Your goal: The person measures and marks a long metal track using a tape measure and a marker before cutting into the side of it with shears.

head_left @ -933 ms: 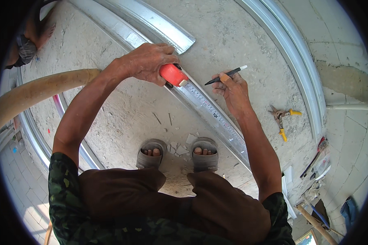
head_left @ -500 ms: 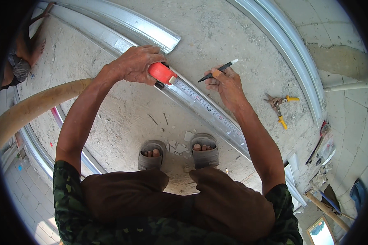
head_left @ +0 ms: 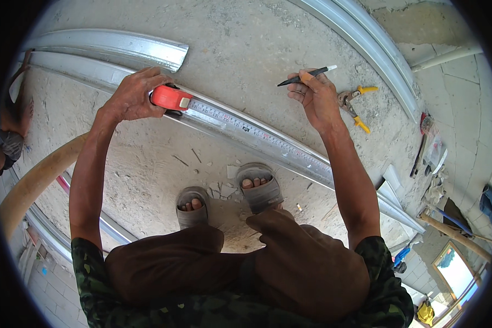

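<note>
our left hand (head_left: 132, 97) stays clenched on the red tape measure (head_left: 171, 98), its blade stretched along the metal channel (head_left: 268, 143) on the floor. our right hand (head_left: 318, 98), fingers pinching the pencil (head_left: 306, 76), has lifted off it (no mark being made now).

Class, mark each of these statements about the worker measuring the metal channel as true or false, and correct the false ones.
1. The left hand holds a red tape measure. True.
2. The tape lies along the metal channel. True.
3. The right hand presses the pencil tip on the channel. False: the pencil is held above the concrete floor, clear of the channel.
4. The yellow-handled snips are in the left hand. False: they lie on the floor beside the right hand.
5. The person is barefoot. False: they wear sandals.
</note>
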{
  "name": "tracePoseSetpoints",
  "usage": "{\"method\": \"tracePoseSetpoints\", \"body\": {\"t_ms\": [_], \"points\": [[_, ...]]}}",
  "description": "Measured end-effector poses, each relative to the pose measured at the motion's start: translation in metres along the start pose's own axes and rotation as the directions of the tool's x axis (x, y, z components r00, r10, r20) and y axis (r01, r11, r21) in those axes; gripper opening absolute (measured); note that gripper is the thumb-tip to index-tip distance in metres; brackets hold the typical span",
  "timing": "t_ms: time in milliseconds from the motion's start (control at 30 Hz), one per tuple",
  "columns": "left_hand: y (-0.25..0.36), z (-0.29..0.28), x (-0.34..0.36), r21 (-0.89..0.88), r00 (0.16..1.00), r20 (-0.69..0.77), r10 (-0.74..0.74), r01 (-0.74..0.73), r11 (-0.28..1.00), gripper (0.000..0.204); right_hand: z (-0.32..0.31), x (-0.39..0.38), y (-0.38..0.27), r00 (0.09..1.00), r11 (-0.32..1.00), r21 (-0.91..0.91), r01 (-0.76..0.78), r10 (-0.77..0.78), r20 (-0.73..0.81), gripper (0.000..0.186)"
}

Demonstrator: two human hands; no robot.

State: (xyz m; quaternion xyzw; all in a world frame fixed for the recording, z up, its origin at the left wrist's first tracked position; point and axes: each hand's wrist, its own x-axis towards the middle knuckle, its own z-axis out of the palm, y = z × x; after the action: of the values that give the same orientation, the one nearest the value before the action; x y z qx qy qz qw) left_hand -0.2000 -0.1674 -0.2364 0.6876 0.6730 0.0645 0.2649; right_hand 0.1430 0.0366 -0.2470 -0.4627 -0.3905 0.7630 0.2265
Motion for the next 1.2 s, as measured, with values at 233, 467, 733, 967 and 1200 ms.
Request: {"method": "tracePoseSetpoints", "body": {"t_ms": [233,467,733,967,1200], "points": [[0.005,-0.002,0.001,0.024,1.000,-0.011,-0.012,0.012,1.000,0.069,-0.031,-0.021,0.004,0.996,0.998,0.058,0.018,-0.013,-0.094,0.015],[0.005,-0.003,0.002,-0.008,0.999,0.026,-0.037,0.037,0.999,0.067,-0.025,-0.019,0.011,1.000,0.999,0.033,-0.017,0.018,-0.020,0.013],[0.010,-0.006,0.005,-0.007,0.995,0.068,-0.066,0.067,0.998,0.069,-0.005,-0.029,0.019,0.996,0.997,-0.003,-0.074,0.074,0.041,0.017],[0.001,0.002,0.000,0.005,0.999,0.037,-0.022,0.022,1.000,0.068,0.012,-0.029,0.039,0.971,0.982,-0.061,-0.180,0.187,0.147,0.017],[0.005,-0.003,0.004,-0.014,0.999,0.040,-0.035,0.036,0.999,0.066,0.027,-0.025,0.048,0.965,0.977,-0.084,-0.196,0.208,0.160,0.019]]}}
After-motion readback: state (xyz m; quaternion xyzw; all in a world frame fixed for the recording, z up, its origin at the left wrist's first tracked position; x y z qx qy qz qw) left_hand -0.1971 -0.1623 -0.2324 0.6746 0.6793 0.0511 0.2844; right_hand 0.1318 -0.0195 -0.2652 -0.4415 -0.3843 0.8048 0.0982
